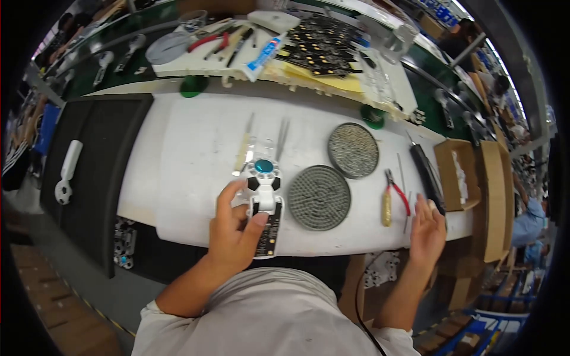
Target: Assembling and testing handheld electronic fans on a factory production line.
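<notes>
My left hand point(233, 234) is closed round a white plastic handheld device point(265, 202) with black patches on its head and a shiny teal disc point(263, 167) on top. A black circuit board point(268, 238) shows in its handle, beside my thumb. My right hand point(427, 230) is at the right of the table, fingers extended and slightly blurred, with nothing visible in it. Close by lie a black electric screwdriver point(427, 178) and red-handled pliers point(401, 199). Two round grey trays of small parts, a nearer tray point(319, 197) and a farther tray point(353, 150), lie between my hands.
Tweezers point(283, 139) and a thin tool point(243, 148) lie beyond the device. A raised shelf point(237, 70) carries a pile of circuit boards point(323, 44), tools and a blue tube point(261, 56). A black tray point(89, 172) stands left; a cardboard box point(442, 155) right.
</notes>
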Demonstrator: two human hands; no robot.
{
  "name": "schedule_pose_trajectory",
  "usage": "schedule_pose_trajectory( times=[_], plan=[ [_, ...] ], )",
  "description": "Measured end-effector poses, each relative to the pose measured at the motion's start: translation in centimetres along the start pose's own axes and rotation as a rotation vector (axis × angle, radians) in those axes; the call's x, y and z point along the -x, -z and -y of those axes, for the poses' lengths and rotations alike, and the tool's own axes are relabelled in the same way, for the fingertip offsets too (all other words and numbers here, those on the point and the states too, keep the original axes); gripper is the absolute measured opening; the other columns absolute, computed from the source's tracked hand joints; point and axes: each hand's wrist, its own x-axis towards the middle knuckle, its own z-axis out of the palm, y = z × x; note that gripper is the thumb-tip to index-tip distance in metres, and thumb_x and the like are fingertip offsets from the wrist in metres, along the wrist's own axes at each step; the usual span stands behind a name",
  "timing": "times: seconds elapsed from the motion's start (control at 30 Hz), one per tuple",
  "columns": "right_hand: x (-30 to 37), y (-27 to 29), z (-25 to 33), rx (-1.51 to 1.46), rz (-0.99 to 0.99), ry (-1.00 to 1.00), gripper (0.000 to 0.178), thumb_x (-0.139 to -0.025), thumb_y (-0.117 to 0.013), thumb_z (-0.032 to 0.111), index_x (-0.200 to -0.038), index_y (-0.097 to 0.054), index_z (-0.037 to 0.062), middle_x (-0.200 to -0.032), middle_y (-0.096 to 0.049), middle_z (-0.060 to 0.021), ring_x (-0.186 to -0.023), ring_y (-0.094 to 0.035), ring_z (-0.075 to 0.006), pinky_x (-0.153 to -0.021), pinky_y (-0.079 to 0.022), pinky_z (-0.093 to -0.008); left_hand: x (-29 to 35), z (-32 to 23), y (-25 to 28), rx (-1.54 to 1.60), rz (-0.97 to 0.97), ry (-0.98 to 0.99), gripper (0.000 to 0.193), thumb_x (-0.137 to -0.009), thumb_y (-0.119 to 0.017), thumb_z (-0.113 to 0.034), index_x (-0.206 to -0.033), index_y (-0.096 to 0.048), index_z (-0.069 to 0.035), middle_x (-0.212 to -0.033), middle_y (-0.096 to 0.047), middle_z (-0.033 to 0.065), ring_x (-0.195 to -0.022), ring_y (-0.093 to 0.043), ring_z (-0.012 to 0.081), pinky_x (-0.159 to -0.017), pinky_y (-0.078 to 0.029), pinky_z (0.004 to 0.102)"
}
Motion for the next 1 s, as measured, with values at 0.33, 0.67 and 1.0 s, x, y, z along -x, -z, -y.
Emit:
schedule_pose_trajectory(
  times=[0.33,0.67,1.0],
  plan=[
    [12.7,-10.5,-14.3,1.151,1.142,0.704,0.043,-0.077,-0.057,-0.005,-0.119,-0.048,-0.0091,-0.098,-0.060,-0.0204,-0.086,-0.063,-0.0289,-0.072,-0.052,-0.0354,1.0,-0.9,0.3,-0.104,0.135,-0.465,0.036,-0.089,-0.047,0.007,-0.121,-0.059,-0.003,-0.102,-0.058,0.0153,-0.088,-0.059,0.0216,-0.076,-0.046,0.0268],
    [13.4,-10.7,-16.3,1.239,1.151,1.008,0.053,-0.067,-0.060,-0.006,-0.119,-0.046,-0.0115,-0.100,-0.061,-0.0225,-0.092,-0.064,-0.0343,-0.076,-0.053,-0.0372,1.4,-1.8,2.0,-0.082,0.171,-0.389,0.042,-0.080,-0.044,0.015,-0.113,-0.063,-0.004,-0.104,-0.053,0.0151,-0.087,-0.058,0.0241,-0.073,-0.047,0.0294],
    [12.8,-10.0,-14.6,1.043,1.207,0.807,0.057,-0.069,-0.060,-0.009,-0.123,-0.042,-0.0145,-0.104,-0.060,-0.0251,-0.087,-0.064,-0.0349,-0.072,-0.053,-0.0361,1.5,-2.2,2.1,-0.206,0.347,-0.576,0.046,-0.080,-0.048,0.015,-0.121,-0.059,-0.004,-0.112,-0.053,0.0192,-0.095,-0.059,0.0305,-0.081,-0.049,0.0328]
  ],
)
